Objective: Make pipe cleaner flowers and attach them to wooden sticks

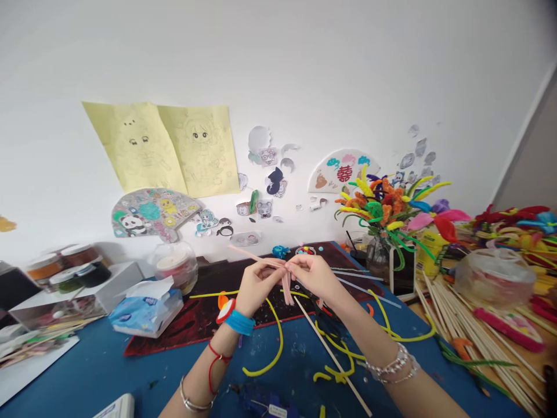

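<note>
My left hand [259,283] and my right hand [311,277] meet above the middle of the table, fingertips pinched together. Between them is a bundle of pale pink pipe cleaners [287,289]; some strands hang down below the fingers, and one end sticks out to the upper left past my left hand. Both hands grip the bundle where their fingertips come together. Beneath them lie yellow pipe cleaners [278,334] and a thin wooden stick [333,354] on the blue mat.
A tissue pack [145,307] lies at the left, near paint jars [78,273]. At the right stand a vase of pipe-cleaner flowers [378,249], a phone [402,271] and many wooden sticks [474,325]. A blue glue gun [265,403] is at the front edge.
</note>
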Motion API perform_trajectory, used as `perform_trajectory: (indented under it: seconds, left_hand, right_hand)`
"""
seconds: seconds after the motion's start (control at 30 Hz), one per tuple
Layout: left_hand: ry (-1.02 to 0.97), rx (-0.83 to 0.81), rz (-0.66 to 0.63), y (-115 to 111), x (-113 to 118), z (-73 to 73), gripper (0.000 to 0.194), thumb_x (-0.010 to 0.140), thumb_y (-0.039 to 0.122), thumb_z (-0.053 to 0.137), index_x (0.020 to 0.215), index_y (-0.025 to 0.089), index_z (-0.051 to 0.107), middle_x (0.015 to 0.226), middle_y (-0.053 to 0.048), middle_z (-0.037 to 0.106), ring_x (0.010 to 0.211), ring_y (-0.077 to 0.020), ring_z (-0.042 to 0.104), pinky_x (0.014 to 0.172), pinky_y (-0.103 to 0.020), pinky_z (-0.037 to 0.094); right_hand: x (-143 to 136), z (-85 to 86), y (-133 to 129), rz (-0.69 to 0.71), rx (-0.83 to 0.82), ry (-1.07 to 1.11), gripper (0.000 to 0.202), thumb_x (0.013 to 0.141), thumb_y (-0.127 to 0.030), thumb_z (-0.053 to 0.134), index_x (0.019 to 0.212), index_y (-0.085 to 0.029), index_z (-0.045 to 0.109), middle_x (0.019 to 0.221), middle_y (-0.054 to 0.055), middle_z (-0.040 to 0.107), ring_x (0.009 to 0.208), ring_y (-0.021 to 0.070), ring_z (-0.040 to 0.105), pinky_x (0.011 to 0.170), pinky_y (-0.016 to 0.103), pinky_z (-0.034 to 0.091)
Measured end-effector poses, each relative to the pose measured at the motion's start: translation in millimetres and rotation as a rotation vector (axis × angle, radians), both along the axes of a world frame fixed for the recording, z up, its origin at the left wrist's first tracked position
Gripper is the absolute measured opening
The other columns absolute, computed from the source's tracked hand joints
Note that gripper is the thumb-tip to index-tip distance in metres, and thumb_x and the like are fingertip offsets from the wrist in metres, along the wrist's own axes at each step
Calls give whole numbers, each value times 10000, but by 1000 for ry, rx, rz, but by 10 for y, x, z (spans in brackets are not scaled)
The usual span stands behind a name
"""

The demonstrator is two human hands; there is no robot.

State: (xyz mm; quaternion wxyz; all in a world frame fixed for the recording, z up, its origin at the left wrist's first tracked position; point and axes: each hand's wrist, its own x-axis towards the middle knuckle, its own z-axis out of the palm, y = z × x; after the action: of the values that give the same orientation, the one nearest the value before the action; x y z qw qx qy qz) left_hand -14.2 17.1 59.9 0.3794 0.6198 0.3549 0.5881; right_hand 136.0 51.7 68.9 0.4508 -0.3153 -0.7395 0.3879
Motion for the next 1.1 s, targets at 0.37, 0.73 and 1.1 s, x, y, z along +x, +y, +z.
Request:
perform_trajectory:
  seconds: [0.37,0.73,1.1]
  left_hand:
    - [-100,-105,19,59,23,-77,244,699,284,675,859,115,602,783,-43,655,726,-180,645,681,-289,527]
    - [54,-332,-162,48,-40,-25,317,749,398,580,833,93,584,717,-67,634,566,-138,610,491,-223,463]
    - [327,-208,10,126,-126,-79,325,819,416,467,829,114,588,528,63,322,418,-49,314,399,-178,253]
  right_hand:
    - [-80,-47,-46,-71,-83,70,195,747,-298,538,714,-146,656,641,37,653,610,160,604,579,244,448]
    - [-47,-102,61,0,-266,79,243,722,-352,553,624,-145,636,516,-16,525,399,52,346,397,201,241]
    - [106,-74,205,62,256,-289,184,799,-275,512,799,-173,665,733,22,619,652,126,532,591,231,378]
